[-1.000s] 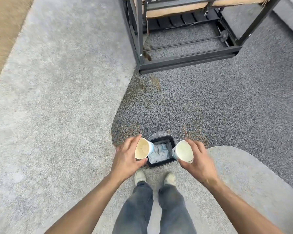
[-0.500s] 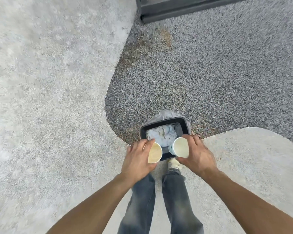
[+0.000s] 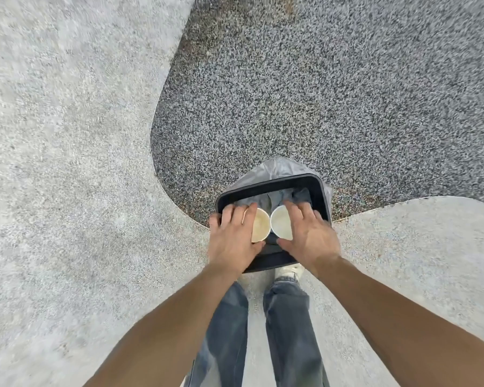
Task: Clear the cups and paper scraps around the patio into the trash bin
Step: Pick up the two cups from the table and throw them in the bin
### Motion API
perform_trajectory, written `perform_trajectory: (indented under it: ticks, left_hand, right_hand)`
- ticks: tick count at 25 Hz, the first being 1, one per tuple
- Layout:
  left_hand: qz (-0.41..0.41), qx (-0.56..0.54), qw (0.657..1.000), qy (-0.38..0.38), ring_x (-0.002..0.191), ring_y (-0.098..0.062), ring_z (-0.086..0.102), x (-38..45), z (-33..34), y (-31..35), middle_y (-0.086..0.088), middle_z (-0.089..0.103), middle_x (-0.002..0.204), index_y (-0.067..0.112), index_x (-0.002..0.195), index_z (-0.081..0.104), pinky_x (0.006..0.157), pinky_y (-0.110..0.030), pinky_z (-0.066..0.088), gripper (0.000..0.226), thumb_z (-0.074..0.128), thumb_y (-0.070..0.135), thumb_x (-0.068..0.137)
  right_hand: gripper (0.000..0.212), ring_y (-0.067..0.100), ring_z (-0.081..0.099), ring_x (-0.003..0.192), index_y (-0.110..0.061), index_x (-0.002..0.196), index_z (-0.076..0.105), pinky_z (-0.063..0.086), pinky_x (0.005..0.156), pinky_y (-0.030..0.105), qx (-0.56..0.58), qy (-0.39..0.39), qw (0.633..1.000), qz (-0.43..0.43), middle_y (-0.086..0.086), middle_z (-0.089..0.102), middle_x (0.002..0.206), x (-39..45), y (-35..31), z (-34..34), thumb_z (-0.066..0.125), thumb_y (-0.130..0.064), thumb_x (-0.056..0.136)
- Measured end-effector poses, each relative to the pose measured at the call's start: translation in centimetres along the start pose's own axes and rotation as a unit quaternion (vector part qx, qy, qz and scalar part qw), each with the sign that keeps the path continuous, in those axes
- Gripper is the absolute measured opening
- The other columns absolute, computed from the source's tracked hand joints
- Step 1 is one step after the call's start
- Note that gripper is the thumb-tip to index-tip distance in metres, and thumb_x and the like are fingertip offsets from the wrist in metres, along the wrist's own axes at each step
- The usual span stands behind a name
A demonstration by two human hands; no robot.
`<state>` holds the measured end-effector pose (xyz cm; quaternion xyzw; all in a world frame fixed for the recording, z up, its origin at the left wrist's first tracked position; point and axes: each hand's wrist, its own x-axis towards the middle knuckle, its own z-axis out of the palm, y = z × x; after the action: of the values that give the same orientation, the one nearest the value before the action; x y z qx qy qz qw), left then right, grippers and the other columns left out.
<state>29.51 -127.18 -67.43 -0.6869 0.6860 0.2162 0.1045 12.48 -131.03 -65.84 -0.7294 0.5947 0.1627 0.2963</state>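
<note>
A black trash bin (image 3: pixel 274 182) lined with a grey plastic bag stands on the ground just in front of my feet. My left hand (image 3: pixel 232 241) is shut on a paper cup (image 3: pixel 261 227) with a yellowish inside. My right hand (image 3: pixel 310 236) is shut on a second paper cup (image 3: pixel 281 225) with a paler inside. Both cups are held side by side over the bin's opening, their open mouths facing me. My hands hide most of what lies inside the bin.
The bin sits on the curved border between dark speckled gravel paving (image 3: pixel 319 93) and light concrete (image 3: pixel 67 163). My legs in blue jeans (image 3: pixel 288 331) and a pale shoe (image 3: pixel 289 272) are below the bin.
Both hands have brought the cups inward and forward until they are over the bin's opening. The view has tilted down, so the metal frame at the top has left the picture.
</note>
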Motion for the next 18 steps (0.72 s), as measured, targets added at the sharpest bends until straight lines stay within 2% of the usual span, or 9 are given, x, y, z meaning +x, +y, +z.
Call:
perform_trajectory:
  ticks: [5,10,14,18]
  left_hand:
    - [-0.013,0.037,0.999,0.004,0.124,-0.027,0.034,0.8,1.8,0.4,-0.002,0.049,0.133,0.023,0.142,0.031,0.09,-0.046,0.027,0.089,0.068,0.062,0.07]
    - [-0.012,0.012,1.0,0.001,0.13,-0.027,0.031,-0.2,-0.3,0.5,-0.003,0.042,0.14,0.025,0.143,0.027,0.099,-0.046,0.031,0.089,0.067,0.061,0.072]
    - [-0.008,-0.011,1.0,0.007,0.135,-0.024,0.028,-1.9,-5.3,0.1,-0.001,0.036,0.146,0.027,0.145,0.027,0.106,-0.046,0.031,0.085,0.061,0.064,0.076]
    - [-0.004,-0.035,0.999,0.036,0.135,-0.022,0.027,-4.5,-14.4,1.1,0.002,0.033,0.147,0.03,0.145,0.025,0.107,-0.045,0.028,0.084,0.055,0.069,0.077]
  right_hand:
    - [0.077,0.03,0.052,0.111,-0.02,0.141,0.024,0.048,0.086,0.043,-0.015,-0.011,1.0,0.003,0.008,0.042,0.132,1.0,-0.7,2.0,0.068,-0.04,0.081]
    - [0.078,0.027,0.048,0.121,-0.023,0.143,0.023,0.045,0.092,0.043,0.001,0.01,1.0,-0.013,0.002,0.036,0.142,-0.5,-0.9,0.3,0.065,-0.045,0.081]
    - [0.077,0.026,0.043,0.126,-0.027,0.144,0.022,0.04,0.099,0.045,0.007,0.045,0.999,-0.021,0.0,0.034,0.145,-2.7,-1.2,-4.3,0.062,-0.048,0.082]
    - [0.076,0.024,0.034,0.135,-0.028,0.145,0.022,0.032,0.106,0.048,0.002,0.084,0.996,-0.024,-0.001,0.03,0.15,-6.7,-1.6,-12.3,0.058,-0.053,0.083]
